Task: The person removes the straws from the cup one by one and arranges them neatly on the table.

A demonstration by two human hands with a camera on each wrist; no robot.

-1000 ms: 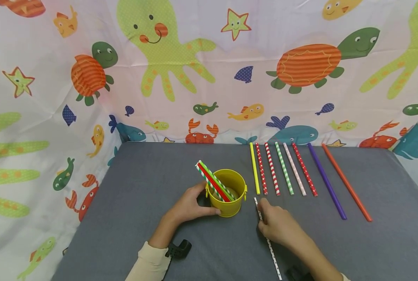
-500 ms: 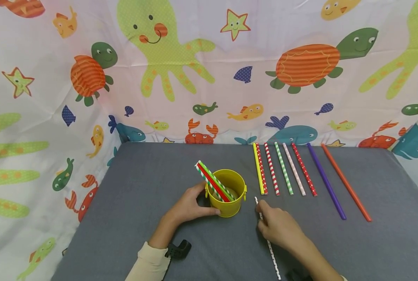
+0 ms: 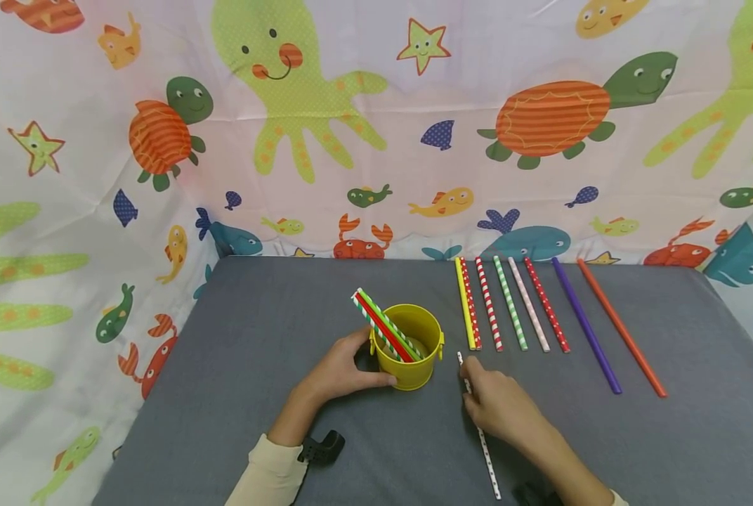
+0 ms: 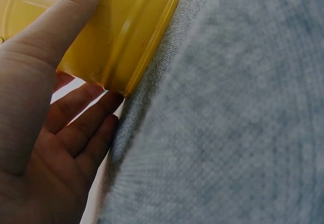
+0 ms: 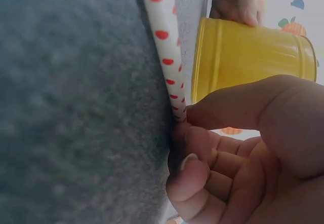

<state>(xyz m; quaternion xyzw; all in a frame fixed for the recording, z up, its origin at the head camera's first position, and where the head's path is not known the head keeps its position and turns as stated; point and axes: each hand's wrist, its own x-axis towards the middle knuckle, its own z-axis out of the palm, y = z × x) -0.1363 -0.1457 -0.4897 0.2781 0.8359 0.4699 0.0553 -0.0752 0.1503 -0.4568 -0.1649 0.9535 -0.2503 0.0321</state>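
Observation:
My left hand (image 3: 341,369) grips a small yellow bucket (image 3: 419,376) from its left side, thumb on the near wall and fingers behind. Several straws lean inside the bucket toward the upper left, among them a red straw (image 3: 383,320) with green and green-striped ones. Between thumb and fingers, my right hand (image 3: 503,404) pinches a white paper straw with red dots (image 5: 164,46), low over the grey cloth. That straw (image 3: 487,453) extends toward the near edge, a little right of the bucket. In the left wrist view, my thumb touches the bucket wall (image 4: 121,31).
A row of straws lies behind my right hand: a yellow straw (image 3: 465,306) beside a red dotted one, then striped and dotted ones. Longer purple (image 3: 585,323) and orange (image 3: 621,327) straws lie at the right. A printed sea-animal cloth (image 3: 402,161) rises behind the grey-covered table.
The yellow straw has shifted right, now beside the red dotted straw. My right hand and its straw have moved only slightly. The left hand stays on the bucket.

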